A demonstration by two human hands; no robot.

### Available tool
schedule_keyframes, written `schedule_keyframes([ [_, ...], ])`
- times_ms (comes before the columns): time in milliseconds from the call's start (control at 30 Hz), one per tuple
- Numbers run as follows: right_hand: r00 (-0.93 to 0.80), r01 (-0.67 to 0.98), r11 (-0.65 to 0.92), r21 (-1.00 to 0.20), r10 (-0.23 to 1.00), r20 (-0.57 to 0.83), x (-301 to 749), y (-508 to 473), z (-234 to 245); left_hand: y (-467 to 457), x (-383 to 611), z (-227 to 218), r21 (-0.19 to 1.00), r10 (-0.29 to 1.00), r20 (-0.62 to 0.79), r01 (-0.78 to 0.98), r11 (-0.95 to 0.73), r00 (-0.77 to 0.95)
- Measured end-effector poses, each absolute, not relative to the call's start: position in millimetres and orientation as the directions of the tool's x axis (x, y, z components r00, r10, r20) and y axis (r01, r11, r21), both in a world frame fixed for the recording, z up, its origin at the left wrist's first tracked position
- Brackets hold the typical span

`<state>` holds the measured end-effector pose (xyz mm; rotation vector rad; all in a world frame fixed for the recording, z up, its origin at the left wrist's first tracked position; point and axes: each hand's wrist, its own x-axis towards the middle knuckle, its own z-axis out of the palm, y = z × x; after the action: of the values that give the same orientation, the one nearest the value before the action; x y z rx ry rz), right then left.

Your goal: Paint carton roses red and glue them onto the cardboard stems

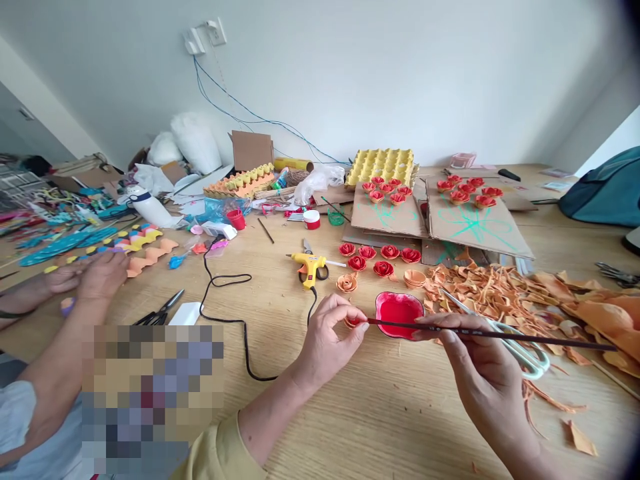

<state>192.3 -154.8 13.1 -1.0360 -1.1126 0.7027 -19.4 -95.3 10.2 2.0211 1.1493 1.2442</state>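
Between the thumb and fingers of my left hand point(330, 337) is a small paper flower point(353, 321), mostly hidden, with red on it. My right hand point(477, 363) grips a long dark paintbrush point(525, 338), held nearly level, its tip at the flower. Just behind the brush sits a scalloped dish of red paint point(399, 315). Farther back lie several red paper roses point(383, 269), an unpainted orange rose point(347, 283) and an orange paper cup point(415, 278).
Orange scraps point(480, 293) and pale-handled scissors point(533, 363) lie at right. A yellow glue gun point(309, 268) trails a black cord. Cardboard sheets point(475, 227) carry more red roses. At left, a co-worker's hands point(103, 273) are beside a painted egg-carton strip point(145, 237).
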Motion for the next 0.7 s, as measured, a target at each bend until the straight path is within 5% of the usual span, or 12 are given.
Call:
schedule_keyframes([
  [700,0.073,0.34,0.57,-0.748,0.777,0.625,194.4,-163.4,14.7,-95.1,-19.0,10.4,0.731,0.86,0.455,0.455,-0.508,0.229],
])
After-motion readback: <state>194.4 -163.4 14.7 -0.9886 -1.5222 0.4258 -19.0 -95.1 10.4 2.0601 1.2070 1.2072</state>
